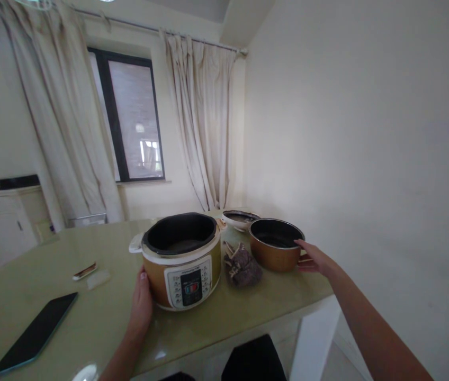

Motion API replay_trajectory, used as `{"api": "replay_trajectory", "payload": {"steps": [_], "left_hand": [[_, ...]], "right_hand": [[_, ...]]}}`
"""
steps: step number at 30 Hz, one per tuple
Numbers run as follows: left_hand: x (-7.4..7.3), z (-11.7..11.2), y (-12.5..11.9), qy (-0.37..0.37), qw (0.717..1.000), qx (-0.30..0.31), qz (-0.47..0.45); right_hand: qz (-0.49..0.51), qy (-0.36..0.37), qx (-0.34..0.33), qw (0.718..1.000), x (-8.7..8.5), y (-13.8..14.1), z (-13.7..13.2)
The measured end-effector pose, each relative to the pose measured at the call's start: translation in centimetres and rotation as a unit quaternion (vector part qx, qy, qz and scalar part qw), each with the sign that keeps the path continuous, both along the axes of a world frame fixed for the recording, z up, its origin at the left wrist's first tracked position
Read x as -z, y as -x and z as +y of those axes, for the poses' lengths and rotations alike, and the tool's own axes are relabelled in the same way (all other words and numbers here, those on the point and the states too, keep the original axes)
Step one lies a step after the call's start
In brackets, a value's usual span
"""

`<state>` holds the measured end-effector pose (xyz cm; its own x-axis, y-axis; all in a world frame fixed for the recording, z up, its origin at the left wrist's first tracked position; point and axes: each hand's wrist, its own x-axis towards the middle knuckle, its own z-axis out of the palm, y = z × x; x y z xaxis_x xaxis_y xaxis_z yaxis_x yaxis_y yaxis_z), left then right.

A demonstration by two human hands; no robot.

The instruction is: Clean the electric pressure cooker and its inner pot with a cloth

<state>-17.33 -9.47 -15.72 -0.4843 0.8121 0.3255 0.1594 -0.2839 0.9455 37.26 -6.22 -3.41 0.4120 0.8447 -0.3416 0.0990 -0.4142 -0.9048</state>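
An electric pressure cooker [182,264] with a brown-gold body, white rim and control panel stands lidless on the table, its dark inner pot showing. My left hand [143,301] lies flat against the cooker's left side, fingers stretched upward. Right of it is a brown saucepan [274,256] with a dark inside. My right hand [315,259] is on the saucepan's right side, one digit at the rim and the others lower by the handle, partly hidden. Between the two vessels sits a crumpled dark patterned cloth bundle [242,267].
Behind the saucepan, a white-edged round lid [240,217] lies on the pale green table [109,312]. At left lie a dark tablet [37,330], a small narrow item [85,271] and a translucent piece [98,279]. A wall [367,159] rises close on the right.
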Motion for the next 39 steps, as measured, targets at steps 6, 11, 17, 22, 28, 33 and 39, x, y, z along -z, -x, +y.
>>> {"api": "replay_trajectory", "payload": {"steps": [6, 11, 17, 22, 28, 33, 39], "left_hand": [[-1.2, -0.7, -0.7, -0.007, 1.0, -0.022, 0.006], [-1.3, -1.0, -0.5, -0.012, 1.0, -0.008, -0.001], [-2.2, -1.9, -1.0, 0.001, 0.998, -0.054, -0.017], [-10.3, -3.3, -3.1, -0.193, 0.957, -0.201, 0.075], [-23.6, -1.9, -3.6, -0.237, 0.959, 0.015, 0.152], [-25.7, 0.3, 0.0, -0.158, 0.963, 0.128, 0.175], [-23.3, 0.8, 1.6, -0.099, 0.975, 0.07, 0.185]], "right_hand": [[-0.088, 0.036, -0.023, 0.995, -2.5, 1.0, 0.6], [-0.109, 0.018, -0.008, 0.994, -4.0, 1.1, 0.6], [-0.136, -0.043, -0.009, 0.99, -11.9, 0.0, -0.1], [-0.165, -0.116, -0.084, 0.976, -20.4, 5.6, 0.6], [-0.127, -0.141, -0.231, 0.954, -23.5, 19.3, 3.8], [-0.115, -0.127, -0.318, 0.932, -21.7, 26.2, 5.1], [-0.14, -0.09, -0.352, 0.921, -19.1, 27.1, 6.3]]}}
